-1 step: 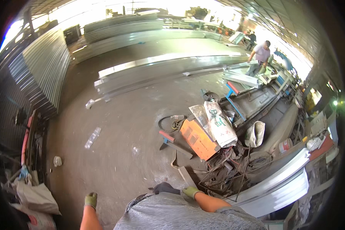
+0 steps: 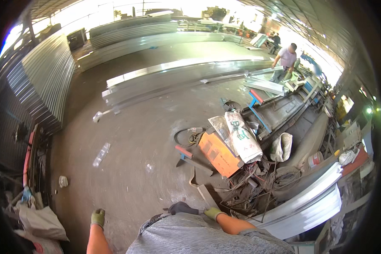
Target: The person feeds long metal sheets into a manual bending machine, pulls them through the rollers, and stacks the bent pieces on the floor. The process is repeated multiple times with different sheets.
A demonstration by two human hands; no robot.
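Observation:
My left hand, in a yellow-green work glove, hangs low over the bare concrete floor. Its fingers look curled in, and no object shows in them. My right hand, gloved alike, is held close against the front of my grey shirt. Its fingertips reach toward a dark shape at my waist, whose kind I cannot make out. Whether those fingers grip anything is hidden. Just beyond the right hand lies a flat strip of metal or board on the floor.
An orange machine case with a white sack on it stands ahead right, beside tangled cables. White curved sheets lie at right. Long metal profiles span the floor; a person works behind. Corrugated sheets stand left.
My left hand has shifted slightly left and up. The view has moved a little. The person at the back has lowered their head and arms slightly. My right hand stays at my waist.

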